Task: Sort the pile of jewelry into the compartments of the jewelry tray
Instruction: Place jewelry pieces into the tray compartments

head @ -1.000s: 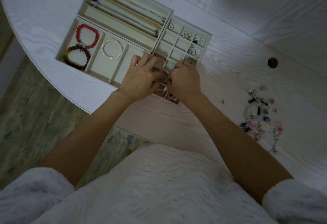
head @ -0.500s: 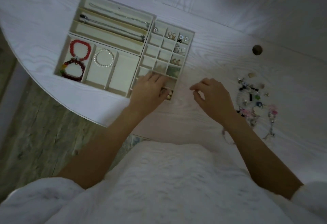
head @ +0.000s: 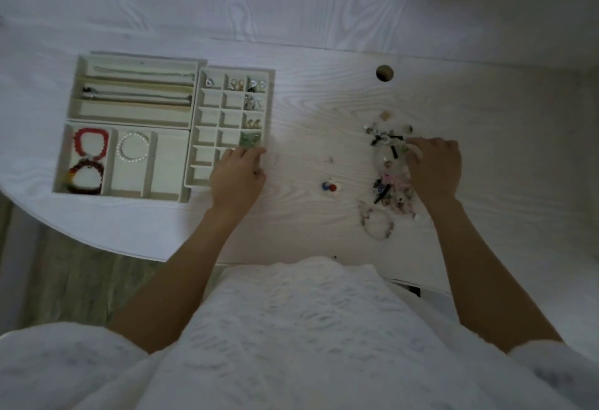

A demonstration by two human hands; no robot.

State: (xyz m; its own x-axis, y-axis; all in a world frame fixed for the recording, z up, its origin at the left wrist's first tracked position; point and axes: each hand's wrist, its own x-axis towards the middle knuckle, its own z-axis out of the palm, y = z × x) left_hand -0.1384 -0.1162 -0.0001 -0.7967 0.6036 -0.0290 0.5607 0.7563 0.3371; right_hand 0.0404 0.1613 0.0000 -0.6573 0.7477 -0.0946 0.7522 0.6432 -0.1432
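Jewelry pile (head: pixel 390 176) under right grip (head: pixel 434 166)

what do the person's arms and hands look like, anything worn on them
Both forearms are bare. White, fuzzy-looking sleeves are pushed up toward the elbows. No rings, watch or gloves show on the left hand or right hand, though the light is dim.

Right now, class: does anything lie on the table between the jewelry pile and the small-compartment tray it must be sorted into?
Only a small red, blue and white piece lies on the bare table between the jewelry pile and the tray. The left hand rests on the tray's near right corner; the right hand is at the pile.
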